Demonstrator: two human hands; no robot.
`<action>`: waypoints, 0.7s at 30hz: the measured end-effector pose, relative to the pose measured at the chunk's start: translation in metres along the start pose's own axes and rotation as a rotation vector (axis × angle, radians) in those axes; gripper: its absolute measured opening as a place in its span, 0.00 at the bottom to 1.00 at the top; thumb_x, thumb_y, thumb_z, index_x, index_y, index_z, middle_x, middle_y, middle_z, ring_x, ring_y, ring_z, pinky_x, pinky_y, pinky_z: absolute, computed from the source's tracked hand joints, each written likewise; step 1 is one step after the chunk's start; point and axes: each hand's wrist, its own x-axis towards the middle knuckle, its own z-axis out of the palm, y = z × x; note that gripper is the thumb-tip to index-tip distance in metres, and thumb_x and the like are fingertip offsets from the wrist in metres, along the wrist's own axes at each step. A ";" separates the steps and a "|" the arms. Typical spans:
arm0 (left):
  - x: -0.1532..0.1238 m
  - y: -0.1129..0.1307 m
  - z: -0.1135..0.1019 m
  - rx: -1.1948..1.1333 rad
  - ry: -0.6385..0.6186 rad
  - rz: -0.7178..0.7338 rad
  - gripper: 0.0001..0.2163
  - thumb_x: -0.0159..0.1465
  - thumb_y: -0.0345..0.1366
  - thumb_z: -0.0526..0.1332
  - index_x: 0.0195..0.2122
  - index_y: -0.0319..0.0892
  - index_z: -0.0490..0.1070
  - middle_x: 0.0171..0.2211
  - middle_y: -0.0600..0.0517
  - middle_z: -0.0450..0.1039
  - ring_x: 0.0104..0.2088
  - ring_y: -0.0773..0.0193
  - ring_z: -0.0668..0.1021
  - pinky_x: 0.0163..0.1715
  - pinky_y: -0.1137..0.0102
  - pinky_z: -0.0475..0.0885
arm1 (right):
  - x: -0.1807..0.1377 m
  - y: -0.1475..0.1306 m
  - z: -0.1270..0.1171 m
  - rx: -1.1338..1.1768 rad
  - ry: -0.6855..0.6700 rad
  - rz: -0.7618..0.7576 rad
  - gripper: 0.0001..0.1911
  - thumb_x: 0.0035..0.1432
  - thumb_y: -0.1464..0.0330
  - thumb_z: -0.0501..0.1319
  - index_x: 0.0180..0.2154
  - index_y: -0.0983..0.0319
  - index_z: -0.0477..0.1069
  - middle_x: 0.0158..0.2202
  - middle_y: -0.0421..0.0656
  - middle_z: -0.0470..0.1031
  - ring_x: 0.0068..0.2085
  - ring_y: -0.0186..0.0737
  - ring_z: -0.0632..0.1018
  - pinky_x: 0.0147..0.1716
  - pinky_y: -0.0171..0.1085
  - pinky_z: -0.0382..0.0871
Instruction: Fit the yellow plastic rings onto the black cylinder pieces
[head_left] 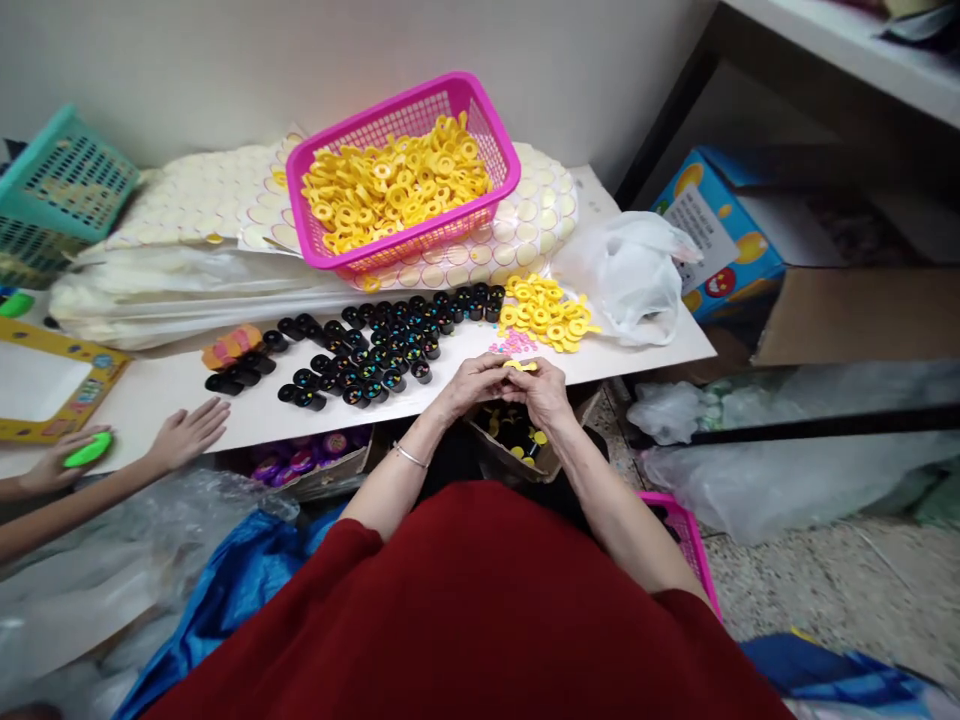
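Yellow pieces [397,185] crowd a pink basket [496,127]; left hand [478,382] and right hand [549,390] pinch one.

Smooth tabletop [161,388]; toward its back edge, a plastic mesh basket [420,228] holds glossy plastic rings [401,180]; near the tabletop's right corner, a crinkled plastic bag [634,270].

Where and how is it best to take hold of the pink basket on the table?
Probably lift the pink basket by the rim at both short ends, coming from the front of the table. The rim stands out around it, while the wall rises behind. Yellow pieces lie heaped inside, so an even, level hold seems wiser than gripping one side.
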 end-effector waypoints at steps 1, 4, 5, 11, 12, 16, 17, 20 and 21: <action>-0.002 0.000 -0.001 0.037 -0.071 0.024 0.23 0.43 0.46 0.71 0.37 0.38 0.75 0.30 0.54 0.69 0.24 0.74 0.69 0.25 0.75 0.65 | -0.005 0.001 -0.003 0.011 0.018 -0.015 0.21 0.33 0.64 0.72 0.28 0.61 0.64 0.18 0.33 0.73 0.17 0.30 0.74 0.15 0.29 0.71; -0.006 -0.004 0.009 0.226 -0.186 0.147 0.24 0.39 0.41 0.74 0.38 0.40 0.76 0.32 0.54 0.69 0.27 0.73 0.68 0.28 0.75 0.65 | -0.023 0.008 -0.017 0.008 0.092 -0.088 0.21 0.34 0.62 0.72 0.28 0.61 0.65 0.19 0.32 0.72 0.17 0.29 0.71 0.15 0.29 0.69; -0.007 -0.006 0.016 0.288 -0.198 0.192 0.21 0.40 0.41 0.74 0.36 0.40 0.77 0.31 0.54 0.69 0.27 0.72 0.68 0.28 0.75 0.65 | -0.030 0.011 -0.024 -0.012 0.124 -0.117 0.21 0.35 0.62 0.72 0.29 0.62 0.65 0.20 0.32 0.71 0.17 0.28 0.71 0.14 0.29 0.68; -0.017 -0.026 0.055 0.446 -0.319 0.349 0.12 0.52 0.44 0.67 0.31 0.41 0.77 0.30 0.50 0.72 0.32 0.65 0.73 0.35 0.70 0.68 | -0.080 0.027 -0.065 -0.091 0.178 -0.169 0.21 0.43 0.60 0.70 0.39 0.60 0.70 0.28 0.35 0.75 0.23 0.28 0.73 0.22 0.30 0.72; -0.019 -0.028 0.058 0.468 -0.348 0.353 0.12 0.53 0.45 0.66 0.32 0.41 0.78 0.30 0.49 0.72 0.32 0.65 0.73 0.35 0.70 0.68 | -0.086 0.029 -0.070 -0.053 0.163 -0.159 0.22 0.43 0.59 0.70 0.41 0.60 0.71 0.32 0.36 0.77 0.25 0.29 0.75 0.25 0.31 0.73; -0.028 -0.025 0.063 0.536 -0.437 0.362 0.13 0.52 0.46 0.66 0.31 0.42 0.78 0.29 0.48 0.72 0.30 0.65 0.73 0.33 0.70 0.69 | -0.101 0.034 -0.090 0.103 0.100 -0.086 0.24 0.43 0.55 0.69 0.40 0.60 0.75 0.34 0.40 0.78 0.26 0.31 0.76 0.27 0.35 0.74; -0.030 -0.023 0.065 0.535 -0.448 0.361 0.13 0.51 0.47 0.67 0.30 0.42 0.78 0.28 0.48 0.72 0.29 0.65 0.73 0.32 0.70 0.69 | -0.102 0.035 -0.095 0.111 0.084 -0.079 0.23 0.42 0.54 0.69 0.38 0.61 0.76 0.32 0.41 0.78 0.24 0.31 0.74 0.25 0.35 0.73; -0.035 -0.018 0.071 0.511 -0.478 0.331 0.13 0.48 0.48 0.68 0.27 0.43 0.78 0.25 0.49 0.72 0.26 0.66 0.73 0.29 0.70 0.69 | -0.100 0.037 -0.112 0.107 0.033 -0.097 0.19 0.35 0.55 0.73 0.27 0.62 0.77 0.30 0.42 0.78 0.25 0.33 0.74 0.26 0.35 0.72; -0.036 -0.018 0.074 0.503 -0.497 0.317 0.13 0.47 0.47 0.68 0.27 0.43 0.78 0.25 0.49 0.72 0.25 0.66 0.73 0.29 0.70 0.69 | -0.099 0.038 -0.117 0.116 0.006 -0.094 0.19 0.32 0.57 0.74 0.25 0.62 0.76 0.32 0.43 0.78 0.28 0.34 0.75 0.27 0.35 0.73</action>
